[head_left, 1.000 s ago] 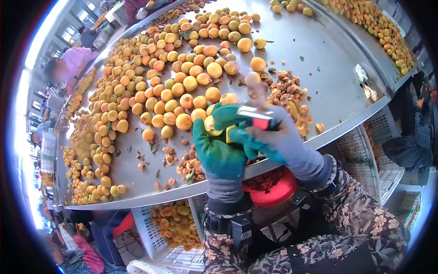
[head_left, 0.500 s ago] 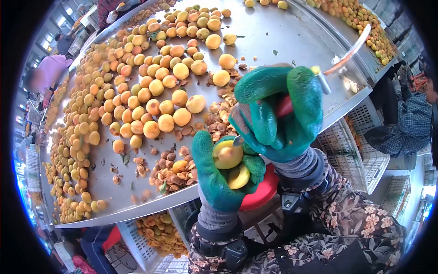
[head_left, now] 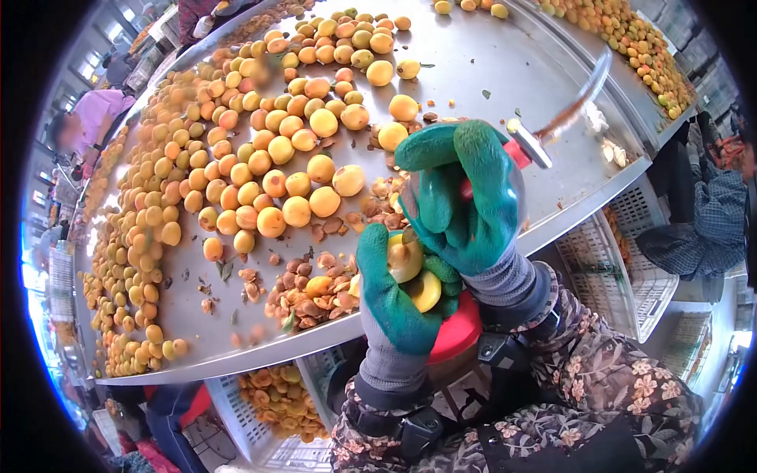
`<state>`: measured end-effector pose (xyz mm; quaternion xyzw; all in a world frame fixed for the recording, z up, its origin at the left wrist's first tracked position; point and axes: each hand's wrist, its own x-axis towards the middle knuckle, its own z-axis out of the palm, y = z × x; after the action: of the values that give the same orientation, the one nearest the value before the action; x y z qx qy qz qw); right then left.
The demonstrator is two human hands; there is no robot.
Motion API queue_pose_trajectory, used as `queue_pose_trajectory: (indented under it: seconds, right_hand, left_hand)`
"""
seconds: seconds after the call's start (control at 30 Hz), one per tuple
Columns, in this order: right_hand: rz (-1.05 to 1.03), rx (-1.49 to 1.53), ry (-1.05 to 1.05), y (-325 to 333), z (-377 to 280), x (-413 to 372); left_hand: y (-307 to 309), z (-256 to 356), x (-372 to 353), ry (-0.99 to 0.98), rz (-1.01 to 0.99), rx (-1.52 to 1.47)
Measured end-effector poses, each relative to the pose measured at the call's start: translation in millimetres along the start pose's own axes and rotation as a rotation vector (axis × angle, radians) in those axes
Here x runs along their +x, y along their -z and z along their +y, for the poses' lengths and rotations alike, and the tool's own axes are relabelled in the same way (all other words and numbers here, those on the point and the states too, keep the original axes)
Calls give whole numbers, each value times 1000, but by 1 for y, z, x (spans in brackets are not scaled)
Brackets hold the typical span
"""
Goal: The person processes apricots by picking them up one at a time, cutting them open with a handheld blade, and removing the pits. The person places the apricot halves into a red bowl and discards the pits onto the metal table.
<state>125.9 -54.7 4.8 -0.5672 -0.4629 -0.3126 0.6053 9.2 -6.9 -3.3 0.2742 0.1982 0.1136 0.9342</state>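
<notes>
My left hand (head_left: 392,309), in a green coated glove, is closed around a yellow apricot (head_left: 404,263) and a cut apricot half (head_left: 426,292) below it. Just above, my right hand (head_left: 467,206) wears a matching glove and grips the red handle of a knife (head_left: 519,153). Its curved blade rises toward the upper right, away from the fruit. A small dark tip shows at the top of the apricot, close under the right hand. Beside my left hand, a heap of apricot pits (head_left: 303,293) lies near the edge of the metal table (head_left: 260,347).
Many whole apricots (head_left: 296,162) spread over the table's left and middle. Below my hands is a red round container (head_left: 460,331). A crate of apricot halves (head_left: 284,398) stands under the table edge, white crates (head_left: 595,268) at right. Other people stand at the left and right.
Both hands have drawn closer together, the left shifting right and the right slightly left. The knife has turned a little, showing more of its red handle. The view has shifted slightly.
</notes>
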Motion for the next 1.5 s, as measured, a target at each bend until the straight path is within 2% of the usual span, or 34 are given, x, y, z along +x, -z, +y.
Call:
queue_pose_trajectory:
  seconds: [0.03, 0.1, 0.13, 0.17, 0.23, 0.33, 0.4, 0.43, 0.5, 0.53, 0.57, 0.63, 0.7, 0.77, 0.8, 0.83, 0.9, 0.93, 0.97, 1.03, 1.07, 1.1, 1.13, 1.2, 1.23, 1.27, 1.3, 1.33, 1.37, 1.4, 1.43, 1.5]
  right_hand:
    - [1, 5, 6, 0, -5, -1]
    - [76, 905, -727, 1, -23, -1]
    - [-51, 815, -737, 3, -16, -6]
    - [-49, 817, -732, 3, -14, -6]
    - [-8, 1016, -855, -2, -12, 0]
    - [45, 1317, -1036, -10, -5, 10]
    - [31, 1449, -1116, -12, 1, 13]
    - [28, 1451, -1114, -13, 2, 11]
    - [-26, 1499, -1204, -13, 6, 13]
    - [37, 1266, -1234, -12, -7, 16]
    - [-39, 1042, -1177, -9, -15, 17]
    - [-53, 77, -374, -22, -19, 4]
    - [10, -117, -238, -25, -12, -4]
    - [72, 934, -980, -16, -9, -11]
    - [60, 806, -917, -17, -13, -5]
    - [98, 760, -963, -20, -25, 1]
    - [87, 917, -987, -23, -28, -8]
    - [93, 918, -1008, -26, -34, -10]
    - [136, 912, -994, -27, -43, -10]
    - [171, 909, -992, -35, -50, -11]
    - [155, 778, -894, -38, -50, -12]
    - [137, 645, -806, -43, -50, -15]
    - [245, 262, -425, -55, -43, -17]
    - [383, 1113, -1198, -46, -35, -17]
    - [216, 1151, -1107, -31, -23, -11]
    - [337, 866, -1122, -36, -13, -13]
    - [306, 919, -1226, -23, -11, -4]
    - [395, 947, -1270, -23, -5, -4]
    - [480, 977, -1302, -24, 0, -3]
    - [476, 979, -1300, -25, 1, -3]
    - [472, 888, -1299, -27, 2, -3]
    - [482, 796, -1294, -31, 4, -6]
  left_hand:
    - [-5, -1, -1, -8, -1, 1]
    - [-11, -3, -2, -220, 103, 323]
    - [-10, -7, -1, -313, 137, 538]
    - [-8, -5, 1, -317, 134, 541]
    - [-4, 5, 3, -8, 69, -96]
    - [2, 14, 0, 30, -59, 63]
    - [0, 15, -2, -19, -67, 148]
    - [-2, 15, -3, -67, -77, 235]
    - [2, 12, 1, -60, -76, 227]
    - [4, 13, 3, -50, -77, 219]
    - [5, 18, 3, -10, -83, 207]
    - [12, 8, 6, -319, 53, 511]
    - [43, 8, 17, -953, -31, 1456]
    - [34, 9, 14, -928, 36, 1419]
    - [35, 9, 16, -889, 76, 1489]
    - [36, 7, 20, -890, 64, 1488]
    - [40, 4, 25, -800, 99, 1293]
    - [39, 3, 31, -440, 148, 557]
    - [34, 3, 31, -418, 172, 563]
    - [26, 8, 38, -820, 117, 956]
    - [30, 8, 46, -798, 132, 962]
    - [43, 6, 56, -745, 50, 755]
    - [42, 8, 57, -689, -19, 541]
    - [25, 11, 40, -805, 159, 1095]
    - [54, 9, 51, -836, 44, 1189]
    - [37, 9, 42, -694, 48, 923]
    - [21, 10, 32, -557, 51, 658]
    - [25, 2, 32, -555, 56, 654]
    - [33, -9, 39, -752, 109, 864]
    - [36, -15, 42, -945, 164, 1078]
    - [39, -17, 46, -952, 161, 1078]
    - [37, -18, 50, -810, 144, 1021]
